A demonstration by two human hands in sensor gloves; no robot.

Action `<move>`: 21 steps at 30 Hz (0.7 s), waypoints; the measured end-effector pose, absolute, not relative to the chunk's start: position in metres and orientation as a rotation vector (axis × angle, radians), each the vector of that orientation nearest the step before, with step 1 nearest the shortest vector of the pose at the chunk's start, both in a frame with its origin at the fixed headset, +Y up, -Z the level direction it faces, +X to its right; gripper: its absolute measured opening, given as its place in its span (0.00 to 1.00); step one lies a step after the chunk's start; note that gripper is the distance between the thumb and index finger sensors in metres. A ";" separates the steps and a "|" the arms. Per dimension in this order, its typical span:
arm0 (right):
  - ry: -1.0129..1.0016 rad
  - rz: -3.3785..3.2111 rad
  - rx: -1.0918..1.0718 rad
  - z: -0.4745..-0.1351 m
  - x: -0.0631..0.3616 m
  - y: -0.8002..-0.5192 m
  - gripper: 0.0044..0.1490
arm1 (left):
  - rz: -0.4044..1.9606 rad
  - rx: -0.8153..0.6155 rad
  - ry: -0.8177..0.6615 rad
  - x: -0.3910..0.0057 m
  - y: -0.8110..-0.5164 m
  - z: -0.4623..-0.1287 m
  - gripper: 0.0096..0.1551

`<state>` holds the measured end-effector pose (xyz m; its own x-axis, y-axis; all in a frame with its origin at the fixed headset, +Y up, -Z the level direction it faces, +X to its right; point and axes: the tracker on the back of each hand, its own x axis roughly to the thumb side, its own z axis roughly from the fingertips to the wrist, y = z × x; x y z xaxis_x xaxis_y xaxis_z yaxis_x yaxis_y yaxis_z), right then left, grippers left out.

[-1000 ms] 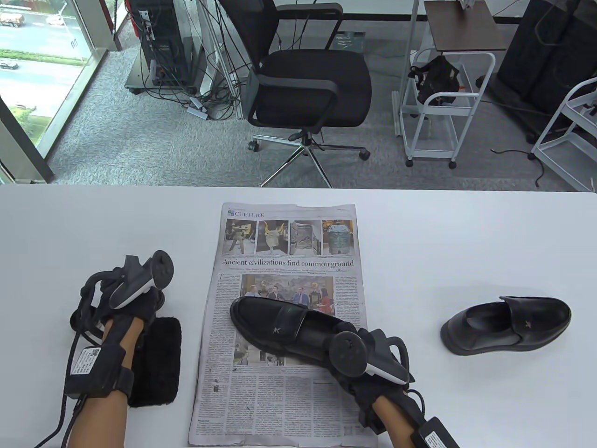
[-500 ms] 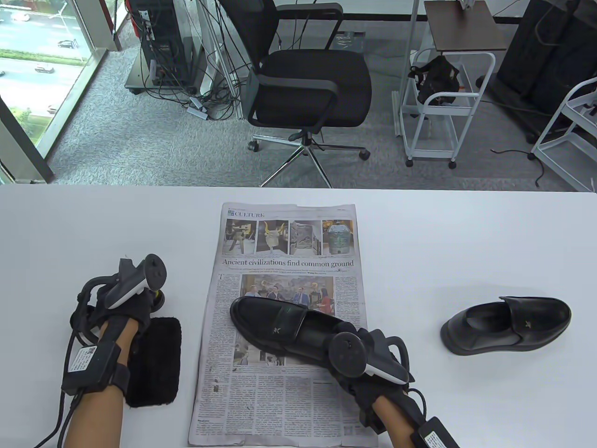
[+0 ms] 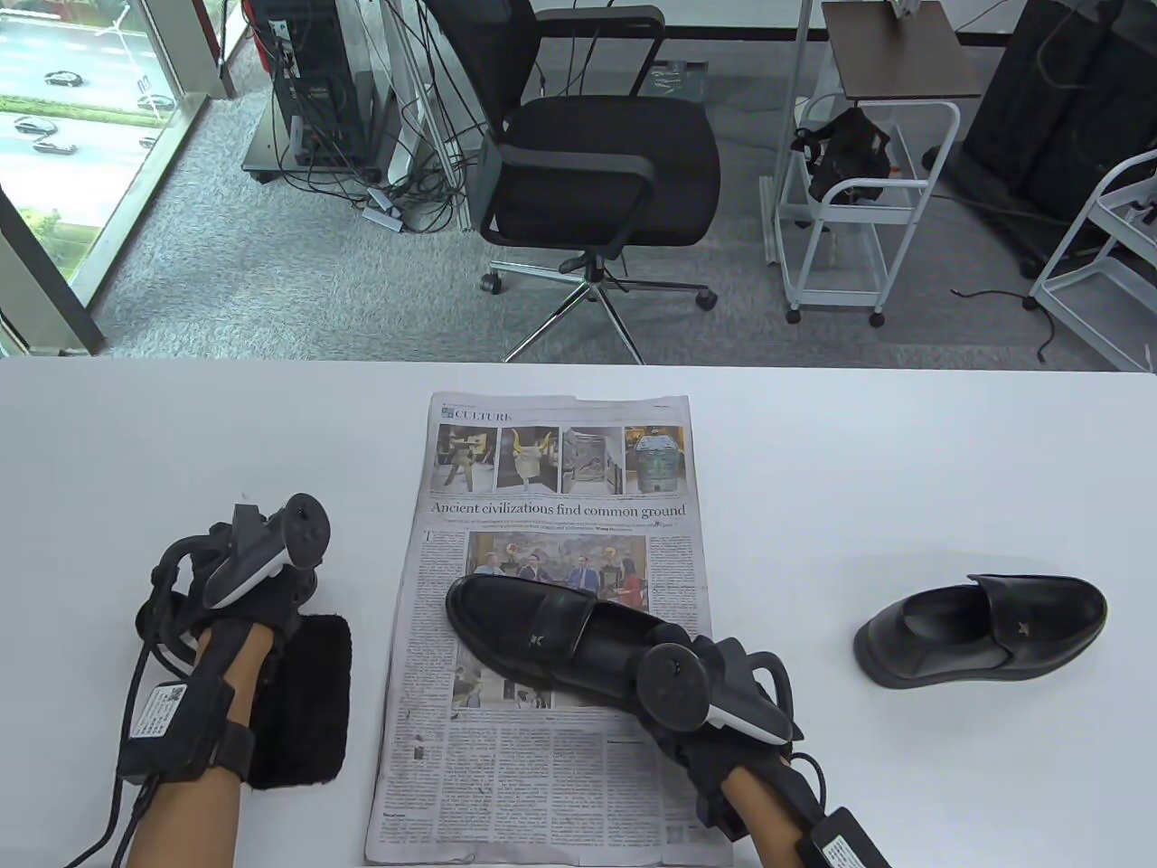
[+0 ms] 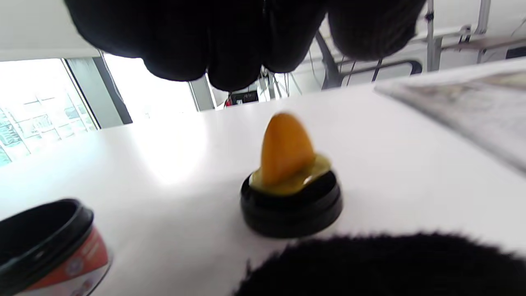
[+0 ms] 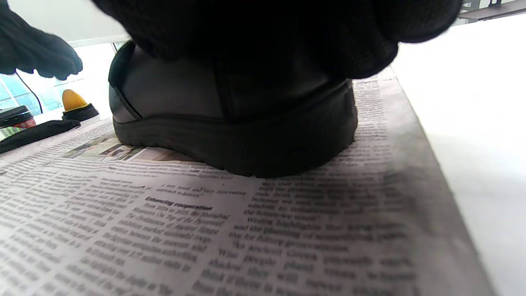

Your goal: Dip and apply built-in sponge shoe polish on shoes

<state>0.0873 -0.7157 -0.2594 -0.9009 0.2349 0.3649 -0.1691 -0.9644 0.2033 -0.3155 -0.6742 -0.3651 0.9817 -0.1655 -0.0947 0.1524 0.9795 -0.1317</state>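
A black loafer (image 3: 533,624) lies on the newspaper (image 3: 542,778), toe to the far left. My right hand (image 3: 673,646) grips its heel; the right wrist view shows the heel (image 5: 230,135) under my fingers (image 5: 267,33). The sponge applicator (image 4: 287,172), a black cap with a yellow-orange sponge pointing up, stands on the table. My left hand (image 3: 294,583) hovers right above it, fingers (image 4: 230,49) apart from the sponge and empty. The open polish jar (image 4: 45,242) stands left of the applicator. A second black loafer (image 3: 981,628) lies on the right of the table.
A black fuzzy buffing pad (image 3: 307,705) lies between my left forearm and the newspaper, just in front of the applicator. The white table (image 3: 904,452) has an office chair (image 3: 597,163) and white carts (image 3: 859,208) beyond its far edge.
My left hand has shifted slightly over the sponge applicator, which now hides under it in the table view. The right hand and both shoes have not moved.
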 end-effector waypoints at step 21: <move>0.325 2.907 0.593 -0.262 0.090 -0.710 0.35 | 0.173 0.162 -0.196 -0.253 -0.659 -0.264 0.47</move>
<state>0.0900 -0.7100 -0.2621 -0.9092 0.1955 0.3677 -0.1096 -0.9642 0.2417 -0.2530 -0.6595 -0.2638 0.9661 0.1541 0.2072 -0.1857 0.9722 0.1424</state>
